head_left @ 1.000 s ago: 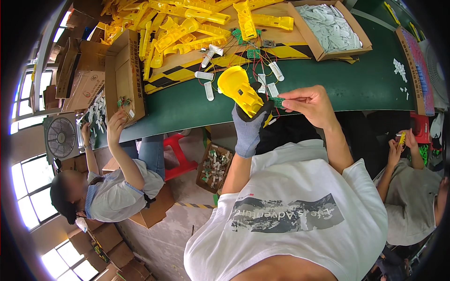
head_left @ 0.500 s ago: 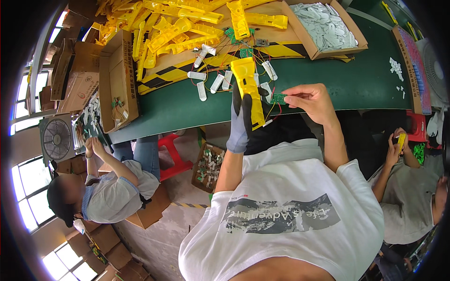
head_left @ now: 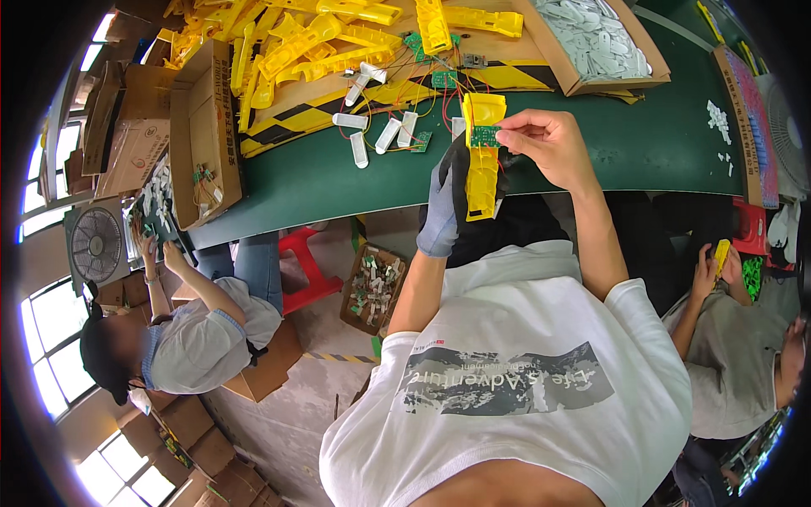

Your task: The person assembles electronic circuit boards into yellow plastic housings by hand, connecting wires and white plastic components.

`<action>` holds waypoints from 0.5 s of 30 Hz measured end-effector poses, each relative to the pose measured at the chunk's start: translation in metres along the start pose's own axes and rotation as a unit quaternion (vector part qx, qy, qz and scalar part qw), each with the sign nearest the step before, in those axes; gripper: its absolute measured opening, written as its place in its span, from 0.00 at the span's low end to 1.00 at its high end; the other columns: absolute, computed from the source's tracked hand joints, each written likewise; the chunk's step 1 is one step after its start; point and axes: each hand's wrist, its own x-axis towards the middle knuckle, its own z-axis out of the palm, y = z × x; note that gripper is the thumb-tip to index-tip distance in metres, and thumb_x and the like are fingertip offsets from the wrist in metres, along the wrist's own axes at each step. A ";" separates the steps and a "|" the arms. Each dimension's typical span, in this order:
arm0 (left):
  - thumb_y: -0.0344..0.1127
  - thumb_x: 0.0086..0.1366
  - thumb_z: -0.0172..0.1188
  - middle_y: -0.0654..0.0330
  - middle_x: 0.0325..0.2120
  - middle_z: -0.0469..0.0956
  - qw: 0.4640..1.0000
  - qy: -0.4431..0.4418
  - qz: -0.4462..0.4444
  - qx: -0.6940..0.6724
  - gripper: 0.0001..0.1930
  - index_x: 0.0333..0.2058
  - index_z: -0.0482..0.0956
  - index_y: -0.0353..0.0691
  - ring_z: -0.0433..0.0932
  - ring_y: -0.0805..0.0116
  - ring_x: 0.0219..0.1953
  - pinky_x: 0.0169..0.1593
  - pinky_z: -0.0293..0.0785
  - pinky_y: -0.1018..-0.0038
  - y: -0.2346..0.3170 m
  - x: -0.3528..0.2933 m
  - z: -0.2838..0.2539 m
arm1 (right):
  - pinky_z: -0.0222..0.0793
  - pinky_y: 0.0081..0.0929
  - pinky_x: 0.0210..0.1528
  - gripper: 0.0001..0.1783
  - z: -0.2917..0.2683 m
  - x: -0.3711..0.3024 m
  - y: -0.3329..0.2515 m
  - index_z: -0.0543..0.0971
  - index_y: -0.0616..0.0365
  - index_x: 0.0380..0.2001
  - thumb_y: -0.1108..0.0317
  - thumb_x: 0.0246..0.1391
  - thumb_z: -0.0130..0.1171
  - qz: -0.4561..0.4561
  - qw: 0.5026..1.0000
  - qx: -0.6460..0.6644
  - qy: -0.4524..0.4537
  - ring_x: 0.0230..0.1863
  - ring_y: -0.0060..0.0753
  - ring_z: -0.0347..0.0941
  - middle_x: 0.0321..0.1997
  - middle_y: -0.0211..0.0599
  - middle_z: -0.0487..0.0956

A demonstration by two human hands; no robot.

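In my left hand (head_left: 448, 190), which wears a grey glove with dark fingers, is a yellow plastic shell (head_left: 481, 190), its hollow side facing up. My right hand (head_left: 551, 148) is bare and pinches a small green circuit board (head_left: 483, 137) by its right end. The board lies across the upper part of the shell; whether it is seated inside cannot be made out. Left of my gloved hand, several white oblong plastic pieces (head_left: 388, 135) with thin wires lie on the green tabletop (head_left: 312, 186), with another small green board (head_left: 421, 142) beside them.
Yellow shells (head_left: 304, 51) are heaped on a wooden board with a striped edge (head_left: 338, 112). A carton of white parts (head_left: 583, 82) stands at the far right, a cardboard box (head_left: 203, 131) at the left. Co-workers sit left (head_left: 211, 329) and right (head_left: 731, 338). A parts carton (head_left: 351, 308) rests on the floor.
The yellow shell has moved slightly right and turned, so its hollow inside now shows. My right hand has brought the circuit board up and left, from beside the shell to over it.
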 end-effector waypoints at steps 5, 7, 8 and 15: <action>0.45 0.70 0.42 0.60 0.35 0.74 0.997 0.034 0.047 0.047 0.22 0.55 0.64 0.37 0.76 0.74 0.32 0.35 0.74 0.78 -0.004 0.001 -0.001 | 0.71 0.14 0.32 0.09 -0.002 0.000 0.004 0.80 0.67 0.33 0.72 0.49 0.63 0.001 1.000 0.024 -0.016 0.28 0.17 0.74 0.28 0.33 0.80; 0.45 0.70 0.42 0.61 0.35 0.75 0.997 0.038 0.032 0.056 0.22 0.55 0.64 0.37 0.75 0.75 0.32 0.34 0.73 0.79 -0.004 0.003 -0.002 | 0.71 0.14 0.32 0.09 -0.002 -0.001 0.003 0.80 0.67 0.33 0.72 0.49 0.63 -0.002 1.000 0.025 -0.014 0.29 0.17 0.75 0.28 0.33 0.80; 0.45 0.70 0.42 0.61 0.35 0.75 0.997 0.039 0.032 0.056 0.22 0.55 0.64 0.37 0.75 0.75 0.32 0.34 0.73 0.79 -0.004 0.003 -0.003 | 0.71 0.14 0.33 0.09 -0.003 -0.001 0.003 0.80 0.67 0.33 0.72 0.50 0.62 -0.007 1.000 0.025 -0.013 0.29 0.17 0.75 0.29 0.33 0.80; 0.45 0.70 0.42 0.61 0.35 0.74 0.997 0.046 0.037 0.050 0.21 0.55 0.64 0.37 0.75 0.76 0.31 0.33 0.73 0.79 -0.005 0.001 -0.002 | 0.70 0.13 0.35 0.08 -0.001 -0.001 0.006 0.80 0.67 0.33 0.73 0.49 0.62 -0.005 1.000 -0.007 -0.002 0.31 0.16 0.75 0.29 0.34 0.80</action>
